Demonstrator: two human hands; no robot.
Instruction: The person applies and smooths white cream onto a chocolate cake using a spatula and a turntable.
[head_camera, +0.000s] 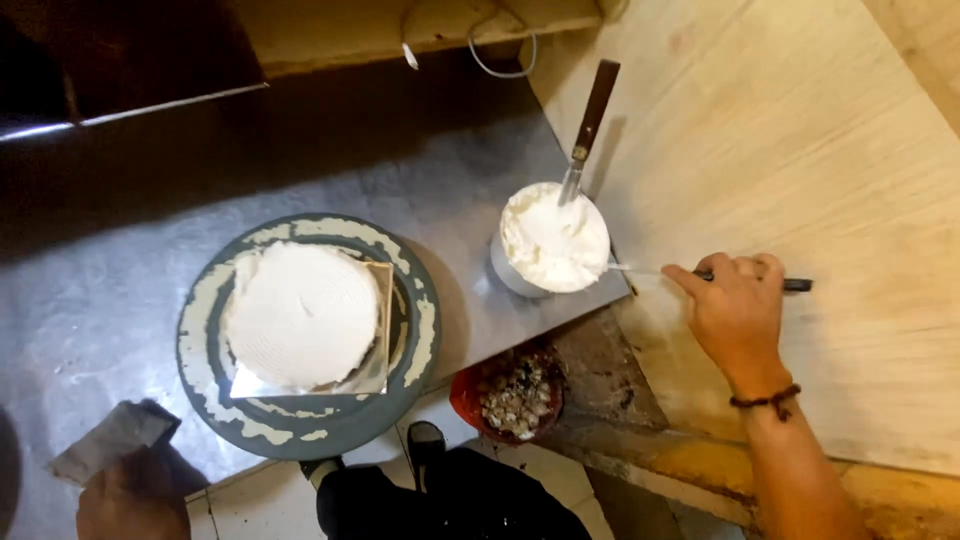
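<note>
Small bakery w/ iced cake (302, 315) on turntable (300, 425), cream bowl (553, 240).

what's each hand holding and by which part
The right hand grips a slim palette knife by its dark handle, blade tip at the cream bowl. The left hand holds a grey cloth by one end.

white cake (300, 315), grey (cream-smeared) turntable (300, 425)

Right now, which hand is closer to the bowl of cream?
Right. The right hand is just beside the bowl of cream, dipping a thin tool toward it. The left hand is far off, past the cake.
</note>
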